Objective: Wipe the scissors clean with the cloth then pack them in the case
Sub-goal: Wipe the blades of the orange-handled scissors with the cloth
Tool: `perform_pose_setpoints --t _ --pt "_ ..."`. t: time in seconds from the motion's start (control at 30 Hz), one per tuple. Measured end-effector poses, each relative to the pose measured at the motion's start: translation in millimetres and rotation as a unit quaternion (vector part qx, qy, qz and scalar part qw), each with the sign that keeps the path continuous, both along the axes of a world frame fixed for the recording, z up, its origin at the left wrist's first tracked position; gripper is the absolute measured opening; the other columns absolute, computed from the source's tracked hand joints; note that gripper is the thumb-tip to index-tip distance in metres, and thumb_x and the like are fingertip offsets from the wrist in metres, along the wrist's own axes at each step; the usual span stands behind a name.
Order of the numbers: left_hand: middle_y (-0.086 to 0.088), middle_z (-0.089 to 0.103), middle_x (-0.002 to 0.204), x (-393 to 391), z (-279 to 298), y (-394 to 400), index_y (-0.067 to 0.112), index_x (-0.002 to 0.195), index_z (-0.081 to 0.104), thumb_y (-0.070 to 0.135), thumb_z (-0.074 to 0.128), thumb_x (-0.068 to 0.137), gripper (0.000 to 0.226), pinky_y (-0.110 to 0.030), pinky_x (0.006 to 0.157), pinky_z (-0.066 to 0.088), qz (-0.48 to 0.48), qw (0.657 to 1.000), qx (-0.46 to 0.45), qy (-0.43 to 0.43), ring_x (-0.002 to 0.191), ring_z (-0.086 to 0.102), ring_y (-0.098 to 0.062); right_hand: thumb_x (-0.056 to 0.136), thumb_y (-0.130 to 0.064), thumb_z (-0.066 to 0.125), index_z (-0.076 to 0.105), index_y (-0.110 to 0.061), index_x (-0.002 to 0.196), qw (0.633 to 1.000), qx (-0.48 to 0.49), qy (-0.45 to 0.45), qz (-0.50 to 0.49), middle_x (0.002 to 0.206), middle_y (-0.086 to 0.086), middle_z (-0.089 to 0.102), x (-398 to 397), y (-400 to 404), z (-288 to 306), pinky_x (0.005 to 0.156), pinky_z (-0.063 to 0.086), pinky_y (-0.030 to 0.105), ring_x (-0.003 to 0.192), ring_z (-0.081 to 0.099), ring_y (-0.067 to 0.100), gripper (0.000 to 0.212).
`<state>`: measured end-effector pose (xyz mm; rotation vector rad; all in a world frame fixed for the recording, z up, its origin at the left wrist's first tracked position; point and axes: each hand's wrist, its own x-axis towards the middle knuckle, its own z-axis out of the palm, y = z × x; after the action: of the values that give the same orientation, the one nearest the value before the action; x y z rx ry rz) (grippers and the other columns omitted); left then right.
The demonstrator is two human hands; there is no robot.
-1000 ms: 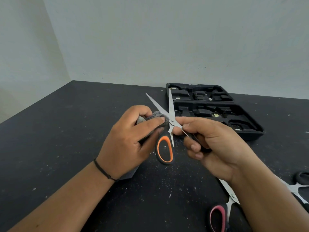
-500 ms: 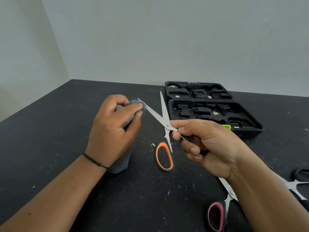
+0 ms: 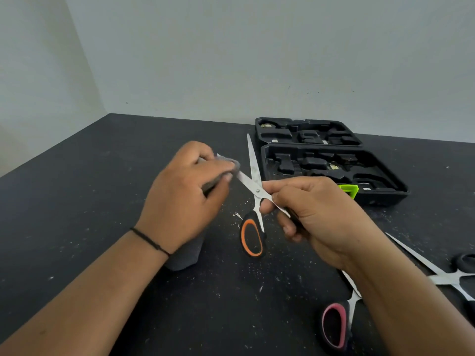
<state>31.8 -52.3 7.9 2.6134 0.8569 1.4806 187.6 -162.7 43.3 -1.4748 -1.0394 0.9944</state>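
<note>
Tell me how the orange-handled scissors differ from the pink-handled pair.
The orange-handled scissors are held up off the table, gripped by the right hand; the pink-handled scissors lie on the table. The orange pair is spread open, one blade wrapped in the cloth that the left hand holds; the pink pair is untouched, its blades mostly hidden behind the right forearm. Both have black handles with coloured loops.

Honestly can't read a thing here. The small pale stickers inside the case (image 3: 331, 160) might carry print, but they're way too tiny and blurry to make out.
</note>
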Motion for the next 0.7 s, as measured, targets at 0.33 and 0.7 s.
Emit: perform_pose_setpoints --t 0.33,0.7 --pt "0.005 0.072 0.085 4.0 22.1 -19.0 0.026 0.079 0.077 0.035 0.067 0.083 0.014 -0.015 0.08 0.045 -0.04 0.913 -0.387 -0.126 0.084 0.065 -0.002 0.09 0.0 0.043 0.067 -0.005 0.099 0.987 0.074 0.144 0.014 0.072 0.005 0.066 -3.1 -2.4 7.0 0.05 0.043 0.023 0.051 0.052 0.011 0.026" --pt "-0.019 0.072 0.079 11.4 23.6 -34.9 0.001 0.085 0.073 0.027 0.072 0.075 0.028 -0.024 0.056 0.052 -0.189 0.755 -0.602 -0.181 0.064 0.066 -0.021 0.09 -0.014 0.057 0.071 -0.018 0.095 0.984 0.072 0.145 -0.079 0.081 0.003 0.067 -16.3 4.0 -7.0 0.074 0.047 0.027 0.075 0.058 0.014 0.016"
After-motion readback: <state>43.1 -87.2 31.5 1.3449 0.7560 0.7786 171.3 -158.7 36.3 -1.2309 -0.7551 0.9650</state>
